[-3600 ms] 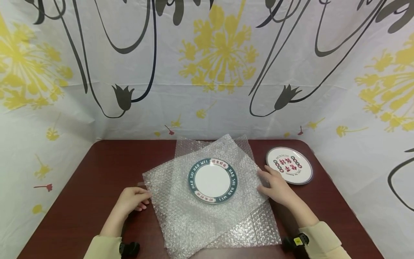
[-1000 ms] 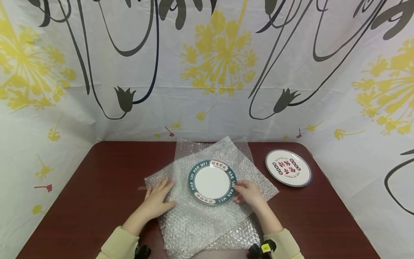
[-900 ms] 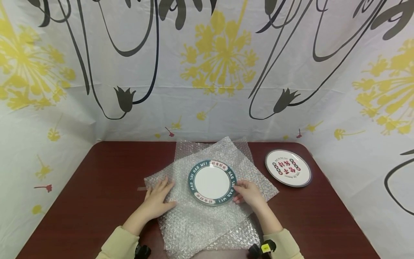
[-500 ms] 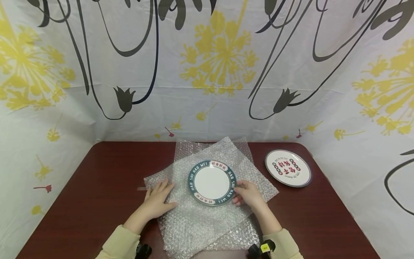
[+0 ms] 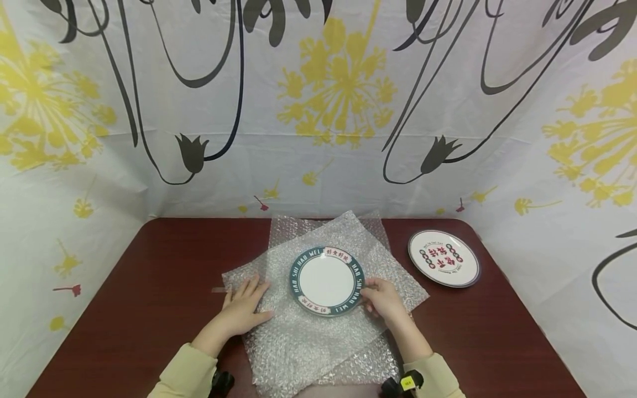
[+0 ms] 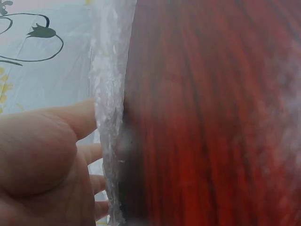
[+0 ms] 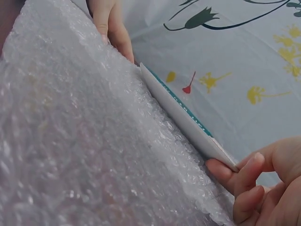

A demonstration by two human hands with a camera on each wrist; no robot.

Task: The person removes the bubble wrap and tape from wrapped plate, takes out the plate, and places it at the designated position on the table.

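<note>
A round white plate (image 5: 325,280) with a teal lettered rim lies on a sheet of bubble wrap (image 5: 303,342) in the head view. My right hand (image 5: 383,299) pinches the plate's right edge between thumb and fingers. The right wrist view shows the plate (image 7: 183,123) edge-on, with the fingers of my right hand (image 7: 263,188) under and over its rim. My left hand (image 5: 241,309) rests on the left part of the bubble wrap with its fingers spread. The left wrist view has that hand (image 6: 42,155) against the edge of the bubble wrap (image 6: 110,66).
A second white plate (image 5: 444,258) with red characters lies at the table's back right. Another bubble wrap sheet (image 5: 368,362) shows beneath the top one. The dark red table (image 5: 164,265) meets a patterned cloth (image 5: 318,110) behind.
Since 3.6 seconds ago, my left hand has come onto the wrap and my right hand has moved left from the wrap's right edge to the plate's rim. Over the last second, both barely move.
</note>
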